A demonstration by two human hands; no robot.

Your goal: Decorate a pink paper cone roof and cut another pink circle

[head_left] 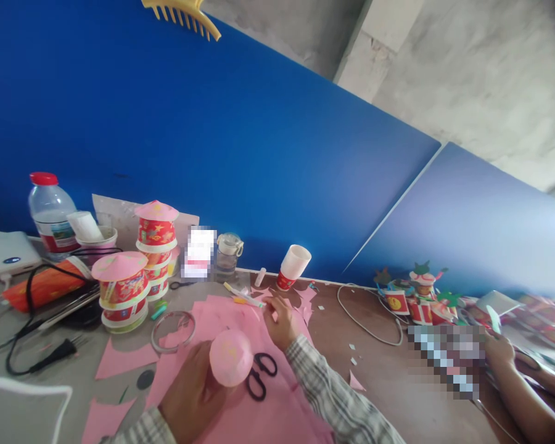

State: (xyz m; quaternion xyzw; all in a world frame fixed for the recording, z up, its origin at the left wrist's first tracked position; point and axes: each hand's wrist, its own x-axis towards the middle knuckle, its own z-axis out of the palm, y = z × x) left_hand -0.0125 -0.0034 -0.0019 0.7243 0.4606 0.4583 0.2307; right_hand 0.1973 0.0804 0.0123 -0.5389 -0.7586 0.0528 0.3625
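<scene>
My left hand [192, 391] is closed around the side of a round pink paper-topped piece [231, 359]; what lies under its top is hidden. Farther forward, my right hand [281, 325] reaches over the pink paper [277, 401], fingers bent and slightly apart beside some slim pens [243, 298]. Whether its fingertips touch a pen is hard to see. Black-handled scissors [257, 377] lie on the paper between my hands, blades hidden. Behind stand a white cup in a red one [287, 280] and a small glue-like tube [259, 277].
To the left are stacked red paper-cup towers with pink roofs [156, 211], a roll of clear tape [173, 331], a black cable plug [60, 354] and a red-capped bottle [50, 213]. A lidded jar [229, 253] stands behind. At right, another person's hands [499, 348] work near decorated cups [420, 308].
</scene>
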